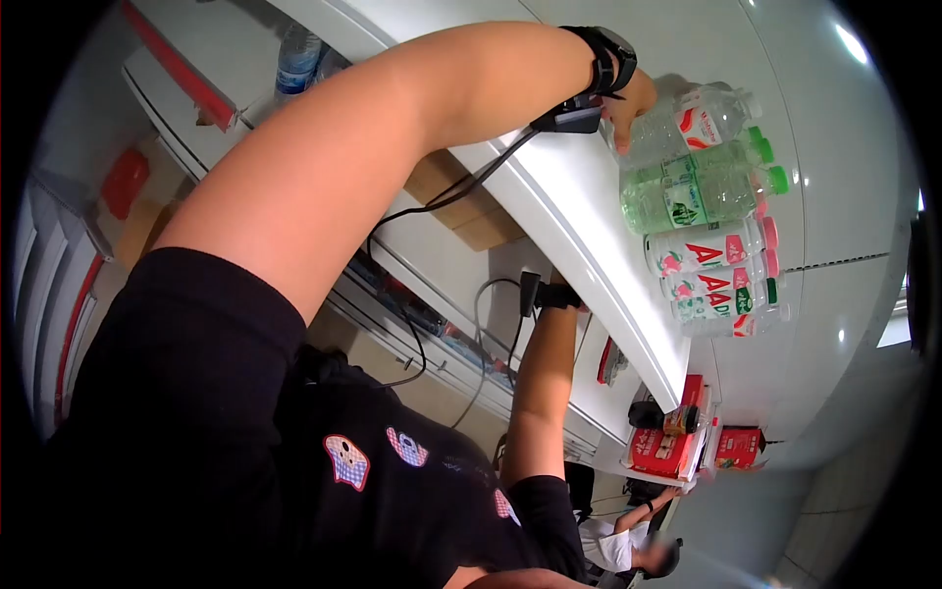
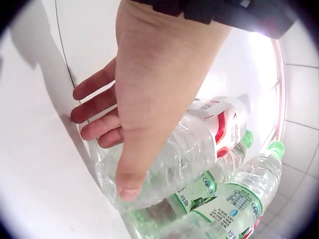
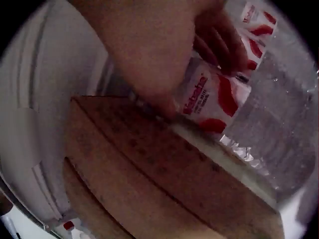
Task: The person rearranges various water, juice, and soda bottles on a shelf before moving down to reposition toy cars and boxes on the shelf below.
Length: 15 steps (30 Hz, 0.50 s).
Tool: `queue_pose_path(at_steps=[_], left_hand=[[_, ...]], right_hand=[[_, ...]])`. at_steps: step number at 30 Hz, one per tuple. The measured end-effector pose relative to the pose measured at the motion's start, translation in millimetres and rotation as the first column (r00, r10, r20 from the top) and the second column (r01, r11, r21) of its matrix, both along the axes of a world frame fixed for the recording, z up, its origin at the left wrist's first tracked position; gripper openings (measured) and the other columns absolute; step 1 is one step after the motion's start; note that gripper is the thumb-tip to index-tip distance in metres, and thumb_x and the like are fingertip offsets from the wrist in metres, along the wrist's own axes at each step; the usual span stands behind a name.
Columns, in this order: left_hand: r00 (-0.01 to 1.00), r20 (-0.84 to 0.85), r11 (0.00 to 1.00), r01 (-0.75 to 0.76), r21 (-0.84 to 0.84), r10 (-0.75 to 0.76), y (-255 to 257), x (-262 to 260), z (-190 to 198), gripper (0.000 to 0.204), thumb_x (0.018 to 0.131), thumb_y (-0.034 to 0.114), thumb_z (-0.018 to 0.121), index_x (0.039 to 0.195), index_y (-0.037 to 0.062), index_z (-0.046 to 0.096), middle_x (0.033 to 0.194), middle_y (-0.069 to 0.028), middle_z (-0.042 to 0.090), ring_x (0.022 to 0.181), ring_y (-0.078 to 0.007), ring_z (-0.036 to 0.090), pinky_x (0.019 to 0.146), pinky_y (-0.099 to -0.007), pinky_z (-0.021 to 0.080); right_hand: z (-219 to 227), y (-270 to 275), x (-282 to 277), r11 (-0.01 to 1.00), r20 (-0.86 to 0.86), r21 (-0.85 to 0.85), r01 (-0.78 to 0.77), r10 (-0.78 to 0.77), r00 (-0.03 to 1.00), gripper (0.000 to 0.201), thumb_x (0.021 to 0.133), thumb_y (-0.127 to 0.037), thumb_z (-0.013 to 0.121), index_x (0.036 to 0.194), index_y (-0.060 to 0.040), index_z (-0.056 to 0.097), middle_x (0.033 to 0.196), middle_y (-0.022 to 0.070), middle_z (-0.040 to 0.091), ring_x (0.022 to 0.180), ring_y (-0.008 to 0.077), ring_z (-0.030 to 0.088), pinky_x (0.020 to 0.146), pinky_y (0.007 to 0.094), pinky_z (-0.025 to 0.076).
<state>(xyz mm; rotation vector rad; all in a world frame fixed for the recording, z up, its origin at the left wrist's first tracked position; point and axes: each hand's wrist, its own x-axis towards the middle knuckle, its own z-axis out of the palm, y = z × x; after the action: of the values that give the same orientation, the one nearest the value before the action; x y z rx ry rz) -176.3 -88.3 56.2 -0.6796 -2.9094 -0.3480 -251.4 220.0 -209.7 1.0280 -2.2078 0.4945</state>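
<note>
My left hand (image 2: 149, 94) is at the lower part of a clear plastic bottle (image 1: 677, 128) with a red and white label, which stands at the end of a row on a white counter (image 1: 569, 211). Its thumb lies across the bottle's base, and the other fingers stretch out loosely beside it. Two green-tinted bottles (image 2: 234, 209) with green caps stand alongside. Below the counter my right hand (image 3: 159, 50) curls round another clear bottle (image 3: 214, 99) with a red and white label, among similar bottles behind a cardboard box (image 3: 174, 159). The counter mostly hides this hand in the head view.
Beyond the green bottles stand pink-capped bottles (image 1: 702, 250) against the tiled wall (image 1: 824, 216). Black cables (image 1: 442, 206) hang from the wrist cameras. Red boxes (image 1: 657, 452) and a person in a white shirt (image 1: 606, 545) are farther along. The counter's front edge (image 1: 564, 236) lies between my arms.
</note>
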Motion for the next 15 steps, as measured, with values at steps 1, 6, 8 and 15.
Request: queue_pose_path(at_steps=[1,6,8,15], left_hand=[[1.0,0.008,1.0,-0.001,0.002,0.001,0,1,0,0.061,0.072,0.058,0.081,0.07,-0.0012,0.066,0.065,-0.0112,0.066,0.06,-0.0236,0.068,0.057,-0.0356,0.055],[1.0,0.016,1.0,-0.003,-0.025,0.004,1,-2,-1,0.06,0.073,0.059,0.079,0.071,-0.0005,0.066,0.066,-0.0097,0.066,0.058,-0.0231,0.068,0.054,-0.035,0.054],[1.0,0.017,1.0,0.006,-0.013,-0.005,0,-2,-2,0.06,0.073,0.058,0.079,0.071,-0.0003,0.066,0.065,-0.0097,0.066,0.057,-0.0229,0.068,0.053,-0.0346,0.053],[0.999,0.003,0.998,-0.054,-0.023,0.054,4,0,-1,0.06,0.073,0.058,0.08,0.07,0.0,0.066,0.066,-0.0098,0.066,0.056,-0.0214,0.067,0.05,-0.0329,0.052]], right_hand=[[-1,-1,-6,1.0,0.006,-0.01,-0.004,0.004,1.0,0.045,0.094,-0.033,0.066,0.13,-0.0069,0.062,0.128,0.014,0.065,0.117,0.0323,0.061,0.104,0.0424,0.046],[-2,8,-16,0.998,0.03,-0.055,-0.014,0.015,0.999,0.046,0.093,-0.033,0.067,0.13,-0.0069,0.062,0.127,0.0136,0.066,0.117,0.0324,0.061,0.104,0.0423,0.046],[-5,19,-14,0.997,0.051,-0.079,-0.015,0.019,0.999,0.046,0.092,-0.033,0.068,0.13,-0.0069,0.062,0.127,0.0135,0.066,0.117,0.0324,0.061,0.104,0.0422,0.046],[5,16,64,0.994,0.054,-0.109,-0.029,0.035,0.998,0.048,0.088,-0.029,0.074,0.128,-0.004,0.062,0.125,0.0143,0.066,0.114,0.0305,0.063,0.1,0.0409,0.049]])
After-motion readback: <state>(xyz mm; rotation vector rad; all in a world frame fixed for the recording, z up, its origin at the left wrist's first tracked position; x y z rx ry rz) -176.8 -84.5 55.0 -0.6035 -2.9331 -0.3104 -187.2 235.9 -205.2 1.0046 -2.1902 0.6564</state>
